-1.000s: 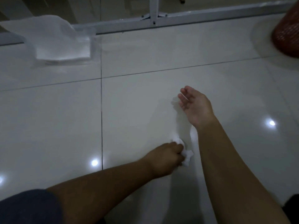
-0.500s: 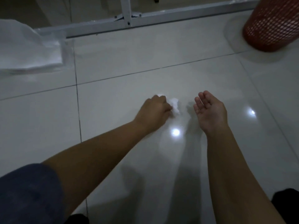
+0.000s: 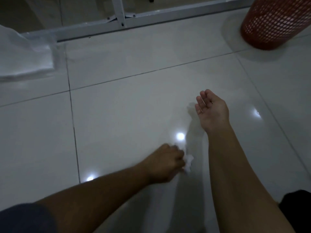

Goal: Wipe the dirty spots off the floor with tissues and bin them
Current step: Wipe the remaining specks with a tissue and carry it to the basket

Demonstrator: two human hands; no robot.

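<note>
A: What lies nearest?

B: A dark blue sleeve [image 3: 25, 217] at the lower left, and a dark patch of clothing [image 3: 297, 204] at the lower right edge. Between them both bare forearms reach out over the floor [image 3: 117, 115].

A: What is the floor like?

B: Glossy pale tiles, large and square, with thin dark seams. Small bright lamp reflections shine on them, and the arms cast soft shadows.

A: And the hands?

B: The left hand [image 3: 165, 163], knuckles up, is clenched round a crumpled white tissue [image 3: 188, 163], which sticks out at the thumb side and is pressed down on the tile. The hand is blurred. The right hand [image 3: 211, 110] lies further out, palm turned up, fingers loosely bent, its grip released and holding nothing. Hand and tissue are well apart.

A: Farther off?

B: At the far left a soft white pack of tissues [image 3: 25, 56] in clear wrapping sits on the floor. At the far right stands a round red mesh bin [image 3: 274, 22], well apart from both hands, nothing between it and them. Behind runs a pale metal frame [image 3: 151, 17], a low bar with an upright post bolted to it.
</note>
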